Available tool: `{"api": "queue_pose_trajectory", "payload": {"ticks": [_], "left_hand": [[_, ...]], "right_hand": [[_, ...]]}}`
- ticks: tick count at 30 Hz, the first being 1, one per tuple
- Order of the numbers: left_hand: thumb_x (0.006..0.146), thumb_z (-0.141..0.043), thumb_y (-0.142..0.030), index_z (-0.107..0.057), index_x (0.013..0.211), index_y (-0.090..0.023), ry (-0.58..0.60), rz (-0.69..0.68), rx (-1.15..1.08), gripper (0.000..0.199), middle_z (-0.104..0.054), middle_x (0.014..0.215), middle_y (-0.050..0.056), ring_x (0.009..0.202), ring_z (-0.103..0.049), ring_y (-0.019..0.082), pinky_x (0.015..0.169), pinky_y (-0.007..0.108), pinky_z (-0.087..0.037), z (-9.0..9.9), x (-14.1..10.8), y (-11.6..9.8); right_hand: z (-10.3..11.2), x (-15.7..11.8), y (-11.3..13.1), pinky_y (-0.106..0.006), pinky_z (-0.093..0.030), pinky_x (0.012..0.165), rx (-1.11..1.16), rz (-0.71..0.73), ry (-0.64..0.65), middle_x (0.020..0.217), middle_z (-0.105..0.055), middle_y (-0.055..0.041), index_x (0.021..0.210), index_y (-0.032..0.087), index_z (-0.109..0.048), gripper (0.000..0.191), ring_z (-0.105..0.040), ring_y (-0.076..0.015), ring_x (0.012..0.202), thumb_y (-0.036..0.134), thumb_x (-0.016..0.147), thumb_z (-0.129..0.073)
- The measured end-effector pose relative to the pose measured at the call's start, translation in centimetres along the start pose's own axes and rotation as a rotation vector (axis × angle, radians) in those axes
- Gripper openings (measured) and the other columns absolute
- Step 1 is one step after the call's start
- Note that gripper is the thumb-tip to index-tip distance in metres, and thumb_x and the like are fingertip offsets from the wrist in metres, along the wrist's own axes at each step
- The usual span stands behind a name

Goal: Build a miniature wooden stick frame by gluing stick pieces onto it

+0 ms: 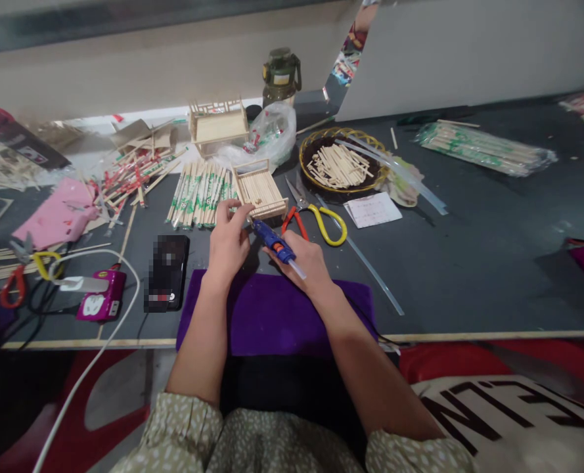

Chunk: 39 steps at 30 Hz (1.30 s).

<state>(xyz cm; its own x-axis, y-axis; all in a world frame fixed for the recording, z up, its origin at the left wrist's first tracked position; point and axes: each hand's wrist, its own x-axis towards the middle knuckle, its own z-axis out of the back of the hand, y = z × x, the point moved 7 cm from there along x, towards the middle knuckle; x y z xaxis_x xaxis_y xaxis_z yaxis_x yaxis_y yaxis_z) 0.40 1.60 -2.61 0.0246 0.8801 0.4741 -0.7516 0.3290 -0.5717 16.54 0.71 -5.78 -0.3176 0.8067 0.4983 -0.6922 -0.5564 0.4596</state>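
Note:
My right hand is wrapped round a blue hot glue gun with a clear glue stick out of its back end. Its nozzle points up and left, close to the fingertips of my left hand. Those fingers are bent together in front of a small bed-like frame of wooden sticks; whatever they pinch is too small or hidden to make out. Left of this frame lies a row of paper-wrapped chopsticks. Scissors with one red and one yellow handle lie just right of the glue gun.
A wicker basket holds short sticks. Behind stand another stick model and a green bottle. A purple cloth lies under my wrists. Left are a phone, a magenta power adapter and a white cable.

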Motion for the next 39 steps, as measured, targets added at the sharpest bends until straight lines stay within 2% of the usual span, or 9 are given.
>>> {"api": "queue_pose_trajectory", "payload": {"ticks": [12,19,39], "left_hand": [[0.071,-0.044,0.006,-0.060,0.122,-0.026,-0.008,-0.021,-0.003,0.063,-0.050,0.128,0.008,0.101,-0.063,0.019,0.093,0.039,-0.056,0.03,-0.01,-0.07],[0.072,-0.044,0.005,-0.060,0.122,-0.026,-0.004,-0.011,-0.003,0.062,-0.051,0.129,0.008,0.102,-0.063,0.018,0.093,0.036,-0.056,0.02,-0.05,-0.03],[0.071,-0.045,0.007,-0.061,0.121,-0.027,0.002,0.005,-0.010,0.063,-0.050,0.129,0.008,0.102,-0.062,0.019,0.091,0.037,-0.057,-0.02,-0.04,0.01]], "right_hand": [[0.08,-0.08,-0.17,-0.028,-0.035,0.058,-0.011,-0.015,-0.001,0.072,-0.068,-0.0046,0.081,0.024,-0.052,0.041,-0.064,-0.0195,0.065,0.059,0.100,-0.046],[0.16,-0.13,-0.66,-0.028,-0.039,0.060,0.038,-0.054,0.012,0.077,-0.069,-0.0065,0.086,0.023,-0.058,0.040,-0.067,-0.0213,0.072,0.060,0.098,-0.050],[0.25,0.09,0.24,-0.027,-0.038,0.060,0.004,0.007,-0.032,0.076,-0.068,-0.0046,0.084,0.023,-0.055,0.038,-0.064,-0.0181,0.067,0.057,0.101,-0.045]]}}
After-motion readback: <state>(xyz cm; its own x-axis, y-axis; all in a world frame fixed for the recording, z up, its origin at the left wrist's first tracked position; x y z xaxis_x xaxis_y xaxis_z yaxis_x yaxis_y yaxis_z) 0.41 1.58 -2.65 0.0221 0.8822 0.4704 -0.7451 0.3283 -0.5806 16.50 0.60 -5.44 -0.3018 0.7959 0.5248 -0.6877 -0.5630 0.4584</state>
